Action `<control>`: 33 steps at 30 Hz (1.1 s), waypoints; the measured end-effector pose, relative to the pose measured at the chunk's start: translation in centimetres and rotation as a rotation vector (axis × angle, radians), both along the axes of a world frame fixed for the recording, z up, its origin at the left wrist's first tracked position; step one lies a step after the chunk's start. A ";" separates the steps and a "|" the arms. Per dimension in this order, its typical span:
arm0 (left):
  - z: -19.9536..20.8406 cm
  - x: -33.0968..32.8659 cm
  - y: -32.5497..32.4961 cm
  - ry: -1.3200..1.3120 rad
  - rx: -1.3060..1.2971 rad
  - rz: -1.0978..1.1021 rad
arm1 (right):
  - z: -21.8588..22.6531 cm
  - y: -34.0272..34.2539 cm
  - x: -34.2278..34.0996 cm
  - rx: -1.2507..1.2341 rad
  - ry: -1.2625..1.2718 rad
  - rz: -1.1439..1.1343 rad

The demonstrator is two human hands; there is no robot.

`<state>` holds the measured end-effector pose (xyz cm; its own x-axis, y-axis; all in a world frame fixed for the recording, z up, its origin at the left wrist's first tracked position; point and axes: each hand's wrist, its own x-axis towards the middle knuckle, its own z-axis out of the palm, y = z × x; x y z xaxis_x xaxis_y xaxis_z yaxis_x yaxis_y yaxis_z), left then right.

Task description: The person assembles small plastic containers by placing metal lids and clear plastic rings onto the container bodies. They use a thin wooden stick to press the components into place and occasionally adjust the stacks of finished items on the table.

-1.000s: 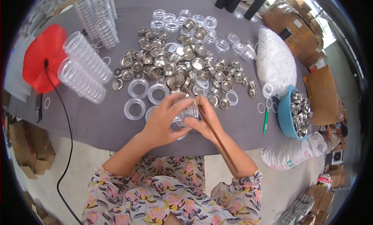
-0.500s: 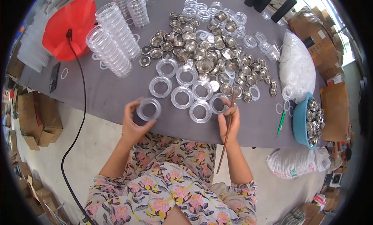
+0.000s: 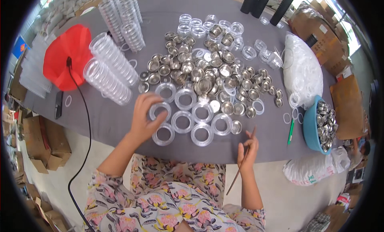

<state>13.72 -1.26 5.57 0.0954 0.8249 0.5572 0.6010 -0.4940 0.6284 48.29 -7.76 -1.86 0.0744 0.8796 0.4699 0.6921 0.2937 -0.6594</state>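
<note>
Several thick clear plastic rings lie flat in a cluster near the table's front edge. My left hand (image 3: 146, 114) is open, with thumb and fingers apart around the leftmost clear ring (image 3: 152, 112); its fingertips are blurred, and whether they touch the ring is unclear. Just below that hand lies another clear ring (image 3: 163, 143). In my right hand (image 3: 248, 154) is a thin brown stick (image 3: 236, 179), slanting down past the table edge. Beside the right end of the cluster, near the stick's upper tip, sits a small metal cup (image 3: 237, 127).
A heap of silvery metal cups (image 3: 204, 74) fills the table's middle. Stacks of clear rings (image 3: 108, 82) and a red funnel-shaped piece (image 3: 66, 52) stand left, with a black cable (image 3: 86, 124). To the right are a white plastic bag (image 3: 302, 68), green pen (image 3: 291, 132) and blue basket (image 3: 310, 126).
My left hand has set its clear ring down at the cluster's lower left and moved up to the ring above. My right hand has drawn back right, keeping the stick. The view has shifted.
</note>
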 end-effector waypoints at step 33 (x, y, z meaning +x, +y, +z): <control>2.5 6.9 11.9 -0.951 -0.514 -0.274 | 4.9 4.2 -5.4 0.127 0.195 0.098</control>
<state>20.61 10.66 8.11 0.0255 0.9948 0.0989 -0.3233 -0.0854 0.9424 42.92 -3.59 3.00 0.0916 0.8219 0.5622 0.5190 0.4424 -0.7314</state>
